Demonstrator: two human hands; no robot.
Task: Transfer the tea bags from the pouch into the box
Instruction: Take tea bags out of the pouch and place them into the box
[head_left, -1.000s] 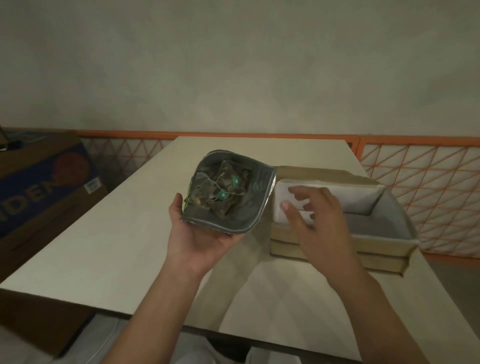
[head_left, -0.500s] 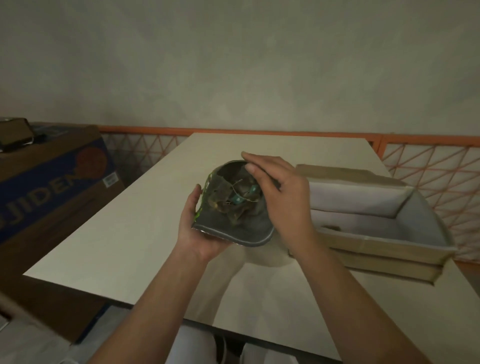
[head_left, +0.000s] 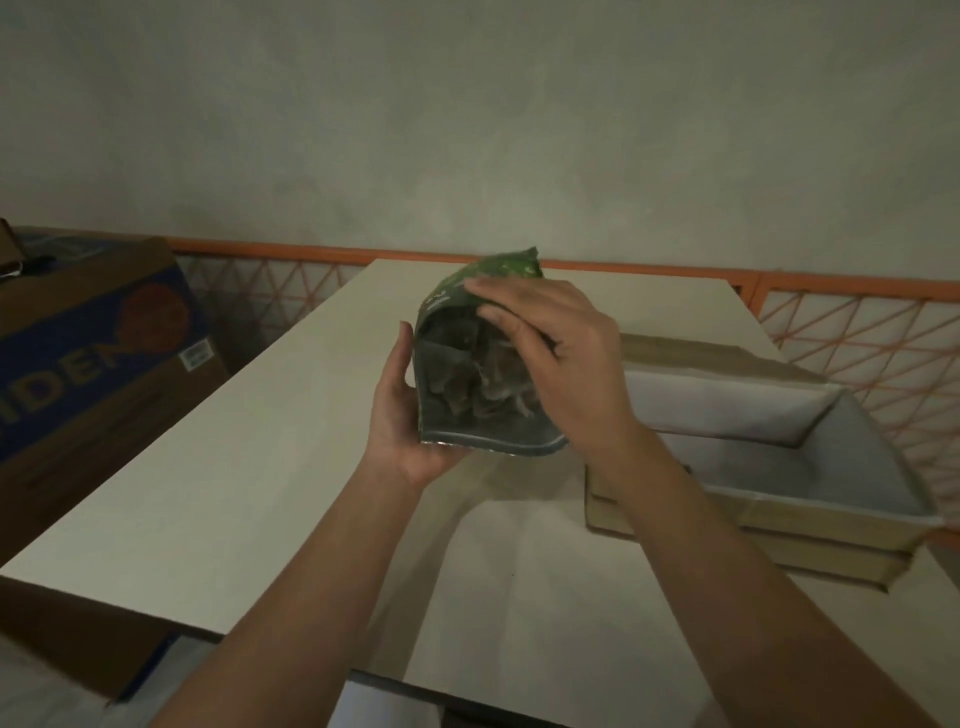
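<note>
Head view, centre of frame: green pouch (head_left: 480, 364) held in the air above the pale table (head_left: 208, 467), well clear of its surface. Long axis runs up and away, green back panel toward the upper middle of the frame, open mouth tilted down toward the camera so the silver lining and a clump of tea bags (head_left: 483, 384) show inside. Left hand (head_left: 402, 415) grips the pouch from the left and below, thumb up along its left edge, fingers curled under and hidden behind the foil. Right hand (head_left: 550, 358) sits over the pouch's upper right side, fingers bent across the mouth; whether the tips pinch a tea bag I cannot tell, since the hand covers them and the contents blur together. Box (head_left: 779, 499) lies on the table at the right of the frame, open top, pale lining, its near-left corner covered by the right forearm. It sits just beside the right wrist, apart from the pouch. Bare table spreads to the lower left and along the near edge; the far edge meets an orange railing (head_left: 831, 291) with lattice below. Cardboard carton (head_left: 93, 353) at the left of the frame is cut off by the border, lettering only partly readable.
</note>
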